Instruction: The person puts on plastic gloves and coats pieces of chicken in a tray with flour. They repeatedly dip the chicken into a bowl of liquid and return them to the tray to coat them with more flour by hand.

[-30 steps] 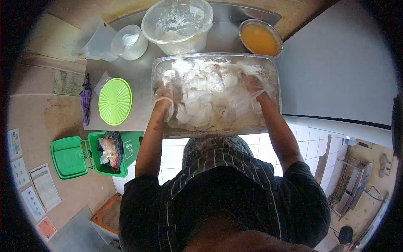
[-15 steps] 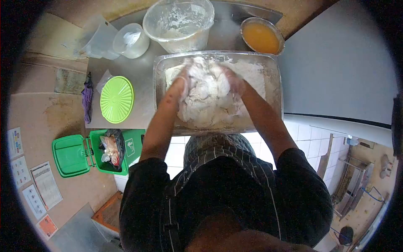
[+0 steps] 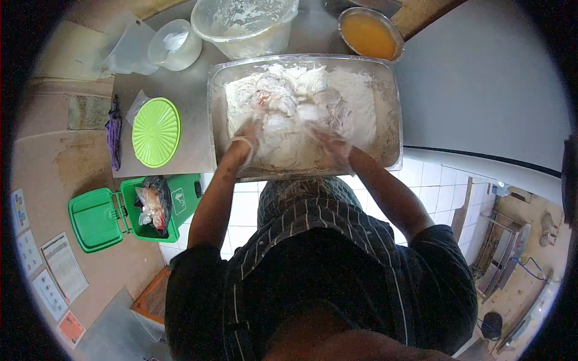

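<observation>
A large rectangular steel tray (image 3: 392,123) holds white flour (image 3: 358,99) and several flour-coated pieces (image 3: 278,90) that look like meat. One piece (image 3: 262,99) shows a reddish patch. My left hand (image 3: 248,137), in a clear plastic glove, is low in the tray's left half, beside the coated pieces. On the right, my right hand (image 3: 330,143), also gloved, reaches into the flour near the front edge. Motion and flour smear the fingers of both hands, so I cannot make out whether they grip anything.
Behind the tray stand a floury plastic tub (image 3: 247,48), a smaller white container (image 3: 176,47) and a bowl of orange liquid (image 3: 368,35). A green lid (image 3: 156,132) and purple cloth (image 3: 113,132) lie left. An open green bin (image 3: 174,231) stands below; a grey surface (image 3: 475,90) borders the right.
Both hands have come down and towards me from the tray's middle, where they were among the coated pieces. Those pieces now lie in the flour. The whole view has shifted slightly.
</observation>
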### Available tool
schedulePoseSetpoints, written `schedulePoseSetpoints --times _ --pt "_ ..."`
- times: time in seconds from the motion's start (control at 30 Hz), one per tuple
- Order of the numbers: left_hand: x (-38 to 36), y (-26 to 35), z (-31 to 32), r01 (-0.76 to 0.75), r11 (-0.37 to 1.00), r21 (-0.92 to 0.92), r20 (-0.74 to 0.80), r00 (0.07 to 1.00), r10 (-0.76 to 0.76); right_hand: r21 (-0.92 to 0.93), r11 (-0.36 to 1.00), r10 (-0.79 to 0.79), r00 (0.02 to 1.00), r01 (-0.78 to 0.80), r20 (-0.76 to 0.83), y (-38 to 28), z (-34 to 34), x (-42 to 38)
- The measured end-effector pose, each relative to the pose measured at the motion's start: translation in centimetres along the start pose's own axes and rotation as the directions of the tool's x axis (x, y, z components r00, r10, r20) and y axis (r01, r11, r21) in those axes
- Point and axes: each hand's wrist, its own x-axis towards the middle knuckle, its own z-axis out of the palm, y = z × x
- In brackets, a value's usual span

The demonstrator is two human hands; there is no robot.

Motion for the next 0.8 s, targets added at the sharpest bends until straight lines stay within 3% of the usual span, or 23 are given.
schedulePoseSetpoints --times 0.03,0.07,0.1,0.17,0.27,0.3,0.33,0.37,0.4,0.43,0.47,0.5,0.57,0.6,0.63,0.67,0.7,0.73,0.77,0.8 --pt "2.6 3.8 -3.4 0.430 0.901 0.053 0.551 0.740 -0.386 -0.214 0.974 0.068 0.996 -0.078 -0.053 -0.1 0.6 1.4" --pt "3.7 4.5 -2.6 0.549 0.834 0.041 0.674 0.601 -0.429 -0.414 0.897 0.118 0.986 -0.157 -0.119 -0.1 1.5 2.5" --pt "4.0 4.4 -1.3 0.594 0.803 -0.044 0.707 0.586 -0.395 -0.419 0.896 0.109 0.988 -0.147 -0.112 -0.8 2.8 3.0" --pt "4.9 4.5 -0.3 0.648 0.738 -0.189 0.762 0.571 -0.305 -0.101 0.985 0.117 0.971 -0.141 -0.209 -3.8 6.1 2.5" --pt "6.0 4.8 -1.0 0.668 0.684 -0.293 0.816 0.548 -0.185 0.013 0.987 0.158 0.956 -0.160 -0.249 -7.3 7.3 0.6" --pt "6.0 4.7 -1.6 0.672 0.680 -0.293 0.822 0.540 -0.179 -0.173 0.979 -0.122 0.990 0.110 -0.066 -5.4 3.8 0.2" --pt "5.9 4.8 -2.6 0.653 0.709 -0.266 0.811 0.549 -0.202 -0.172 0.980 -0.114 0.991 0.101 -0.069 -7.4 4.7 -1.6" --pt "5.7 5.2 -3.8 0.601 0.770 -0.215 0.781 0.579 -0.234 -0.334 0.942 -0.031 0.988 -0.022 -0.151 -11.6 7.0 -3.9" --pt "5.1 5.9 -5.3 0.503 0.858 -0.103 0.728 0.626 -0.279 -0.473 0.867 0.038 0.969 -0.153 -0.244 -13.9 8.0 -5.4" --pt "4.9 6.8 -6.7 0.345 0.936 0.078 0.670 0.677 -0.305 -0.777 0.595 -0.035 0.960 -0.204 -0.279 -13.0 5.1 -5.3" --pt "4.8 7.6 -8.0 0.209 0.946 0.248 0.627 0.710 -0.321 -0.941 0.223 -0.115 0.952 -0.254 -0.284 -11.4 1.3 -5.1" --pt "5.7 4.5 -7.0 0.206 0.947 0.246 0.630 0.708 -0.318 -0.940 0.222 -0.116 0.951 -0.258 -0.288 -10.2 -1.1 -5.4" --pt "8.1 -4.1 -3.9 0.357 0.915 0.186 0.244 0.886 -0.395 -0.880 -0.233 -0.258 0.899 -0.414 -0.354 -8.3 -4.3 -5.5" --pt "8.0 -3.0 -3.7 0.357 0.915 0.189 0.248 0.884 -0.396 -0.879 -0.230 -0.256 0.898 -0.417 -0.359 -7.7 -4.4 -4.3" --pt "7.4 -0.7 -3.4 0.582 0.748 -0.318 0.389 0.800 -0.457 -0.925 -0.115 -0.207 0.920 -0.362 -0.334 -7.3 -3.6 -2.2" --pt "7.1 1.1 -2.6 0.673 0.300 -0.676 0.543 0.731 -0.414 -0.953 0.003 -0.167 0.939 -0.303 -0.299 -7.0 -2.6 -0.5" --pt "7.4 1.3 -0.8 0.694 0.396 -0.601 0.512 0.715 -0.476 -0.926 0.239 -0.205 0.917 -0.292 -0.342 -6.6 -1.3 0.8" --pt "6.6 4.0 -0.4 0.687 0.400 -0.607 0.510 0.722 -0.467 -0.853 0.458 -0.235 0.892 -0.249 -0.386 -6.6 -0.6 1.9" --pt "5.2 7.7 -0.9 0.727 0.447 -0.521 0.539 0.687 -0.488 -0.856 0.457 -0.244 0.891 -0.243 -0.383 -4.3 -2.4 3.9" --pt "4.4 9.6 -1.4 0.762 0.489 -0.425 0.562 0.646 -0.517 -0.808 0.588 -0.330 0.919 0.021 -0.216 0.0 -5.4 6.9"
